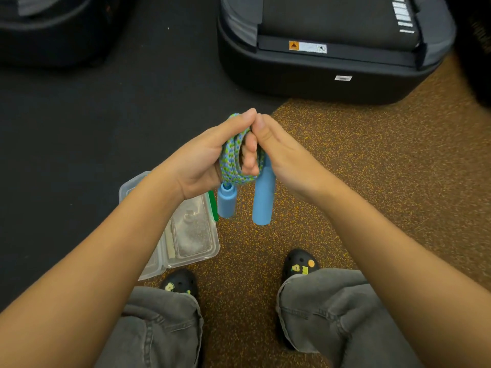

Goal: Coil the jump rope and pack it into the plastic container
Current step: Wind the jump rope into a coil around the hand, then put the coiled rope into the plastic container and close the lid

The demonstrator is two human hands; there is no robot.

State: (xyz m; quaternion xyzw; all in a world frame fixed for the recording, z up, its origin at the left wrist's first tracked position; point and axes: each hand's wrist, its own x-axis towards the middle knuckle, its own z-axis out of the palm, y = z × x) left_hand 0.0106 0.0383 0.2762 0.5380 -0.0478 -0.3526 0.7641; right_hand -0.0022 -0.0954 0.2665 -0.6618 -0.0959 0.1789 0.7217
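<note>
Speckled brown floor (345, 160) underfoot, black clogs (299, 264) nearest; clear plastic container (194, 235) on the floor by the left foot, below the left forearm; above it left hand (204, 160) and right hand (281, 155) clasp the coiled jump rope (233, 155), two blue handles (263, 197) hanging down; black machine base (332, 49) beyond

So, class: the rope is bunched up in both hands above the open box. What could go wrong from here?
1. The loops of the rope are held only by the left hand and right hand; a loose grip could let them spring apart.
2. The two blue handles dangle free and may snag on the box rim.
3. The box looks shallow, so the bundle may not fit.
</note>
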